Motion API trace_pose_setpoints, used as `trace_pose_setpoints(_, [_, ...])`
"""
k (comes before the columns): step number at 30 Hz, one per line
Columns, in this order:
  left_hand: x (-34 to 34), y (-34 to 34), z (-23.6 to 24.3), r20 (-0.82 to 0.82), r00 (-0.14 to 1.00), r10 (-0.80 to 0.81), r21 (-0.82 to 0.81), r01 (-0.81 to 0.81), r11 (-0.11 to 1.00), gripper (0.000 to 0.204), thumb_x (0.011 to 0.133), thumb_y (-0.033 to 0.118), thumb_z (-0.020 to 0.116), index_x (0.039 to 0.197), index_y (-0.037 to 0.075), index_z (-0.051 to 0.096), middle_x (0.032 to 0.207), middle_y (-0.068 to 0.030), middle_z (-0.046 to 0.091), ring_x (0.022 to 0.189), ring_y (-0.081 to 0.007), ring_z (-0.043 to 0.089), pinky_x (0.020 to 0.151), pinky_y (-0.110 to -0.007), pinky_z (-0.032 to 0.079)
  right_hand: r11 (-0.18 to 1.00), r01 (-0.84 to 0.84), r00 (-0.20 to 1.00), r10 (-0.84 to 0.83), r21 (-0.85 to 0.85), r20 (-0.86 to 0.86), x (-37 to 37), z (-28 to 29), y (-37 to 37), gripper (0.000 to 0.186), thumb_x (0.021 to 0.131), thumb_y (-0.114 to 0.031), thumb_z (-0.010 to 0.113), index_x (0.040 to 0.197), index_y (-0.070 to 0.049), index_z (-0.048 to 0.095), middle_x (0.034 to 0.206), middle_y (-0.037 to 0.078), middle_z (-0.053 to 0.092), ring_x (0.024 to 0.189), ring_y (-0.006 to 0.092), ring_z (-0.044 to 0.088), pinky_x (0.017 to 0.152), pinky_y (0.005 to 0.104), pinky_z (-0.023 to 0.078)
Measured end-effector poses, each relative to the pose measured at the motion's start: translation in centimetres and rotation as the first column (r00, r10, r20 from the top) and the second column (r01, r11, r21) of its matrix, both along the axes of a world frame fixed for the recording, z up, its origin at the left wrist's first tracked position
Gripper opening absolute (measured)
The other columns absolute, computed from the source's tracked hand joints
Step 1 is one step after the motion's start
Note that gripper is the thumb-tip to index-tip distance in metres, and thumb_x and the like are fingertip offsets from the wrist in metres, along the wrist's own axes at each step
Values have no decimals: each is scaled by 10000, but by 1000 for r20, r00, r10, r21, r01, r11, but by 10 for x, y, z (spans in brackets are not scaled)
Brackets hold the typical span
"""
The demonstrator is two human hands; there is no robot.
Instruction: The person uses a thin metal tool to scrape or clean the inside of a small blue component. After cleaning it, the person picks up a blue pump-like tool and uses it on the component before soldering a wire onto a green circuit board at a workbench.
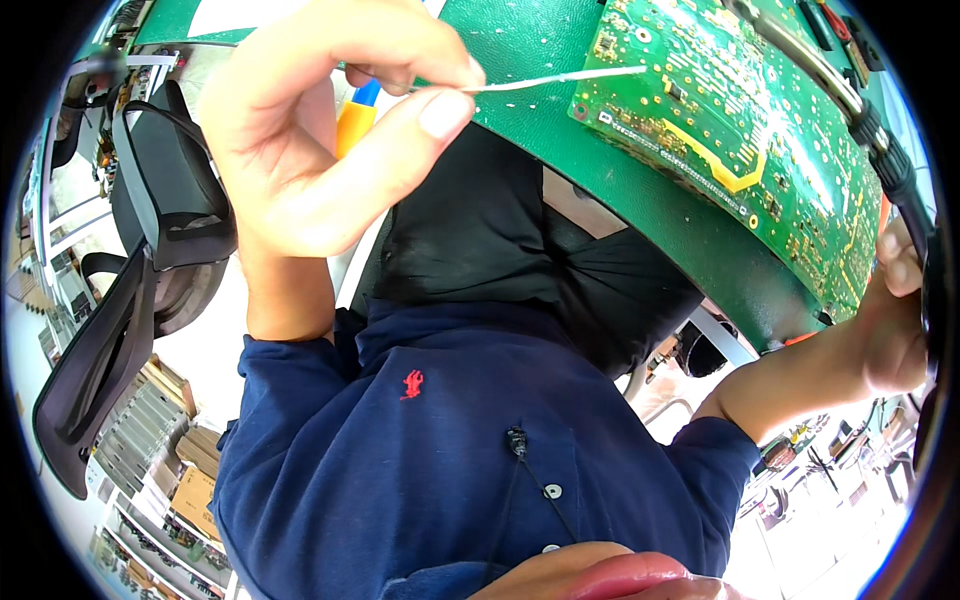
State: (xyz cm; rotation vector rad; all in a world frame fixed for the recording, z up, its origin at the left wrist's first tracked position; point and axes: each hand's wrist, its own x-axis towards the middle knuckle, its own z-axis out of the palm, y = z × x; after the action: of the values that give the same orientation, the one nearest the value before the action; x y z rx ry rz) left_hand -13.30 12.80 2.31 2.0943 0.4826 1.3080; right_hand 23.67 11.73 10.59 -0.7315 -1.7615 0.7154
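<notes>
My left hand (330, 130) pinches a thin silvery solder wire (540, 82) between thumb and forefinger. The wire's free end reaches over the near left part of a green circuit board (690, 130); whether it touches is hard to tell. At the right edge my right hand (895, 320) is closed around the dark handle of a soldering iron (885, 150), partly cut off by the rim. Its metal shaft slants over the board toward the top, and the tip is out of sight. Behind my left fingers shows a yellow and blue object (358, 120), mostly hidden.
The board lies on a green mat (640, 215) that covers the table to its edge. Tools with red and black handles (835, 25) lie at the far right. A black office chair (170, 190) stands to the left, with shelves and boxes (195, 500) beyond.
</notes>
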Motion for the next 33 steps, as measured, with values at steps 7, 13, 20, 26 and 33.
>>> trace_pose_setpoints(7, [7, 0, -3, -27, 998, 56, 50, -55, 997, 183, 720, -7, 618, 895, -57, 642, 783, -138, 556, 706, -174, 486, 649, -267, 365, 972, 182, 970, -203, 147, 137, -33, -12, -9, 814, 913, -651, 264, 1142, 84, 526, 649, 245, 619, 569, 300, 669, 464, 313, 560])
trace_pose_setpoints(13, [8, -9, 4, -115, 980, 160, 12, -159, 987, 190, 730, -42, 611, 915, -67, 645, 783, -138, 565, 687, -160, 496, 612, -242, 361, 991, 118, 991, -121, 63, 56, -11, -10, -9, 419, 914, -306, 586, 1143, 13, 440, 535, 153, 563, 499, 239, 636, 450, 264, 537])
trace_pose_setpoints(20, [12, -13, 9, -89, 975, 202, 51, -198, 979, 182, 743, -44, 599, 917, -61, 646, 798, -137, 577, 684, -154, 499, 621, -243, 362, 996, 83, 997, -83, -33, -3, -27, -16, -13, 374, 964, -300, 497, 1042, 62, 447, 469, 122, 498, 420, 190, 570, 413, 274, 516])
trace_pose_setpoints(26, [9, -21, 4, -86, 971, 224, 44, -221, 974, 177, 737, -42, 600, 908, -58, 647, 791, -134, 577, 677, -153, 499, 615, -243, 362, 994, -99, 994, 101, -34, 33, -20, -24, -5, 389, 969, -336, 480, 940, 52, 483, 484, 73, 464, 387, 152, 515, 392, 232, 488])
trace_pose_setpoints(33, [7, -27, -1, -81, 966, 245, 37, -243, 969, 172, 731, -41, 603, 897, -55, 647, 782, -131, 577, 670, -152, 499, 609, -243, 362, 990, -10, 999, 16, -138, 45, -40, -18, -1, 355, 918, -343, 570, 849, 2, 521, 507, 14, 386, 391, 97, 417, 384, 204, 384])
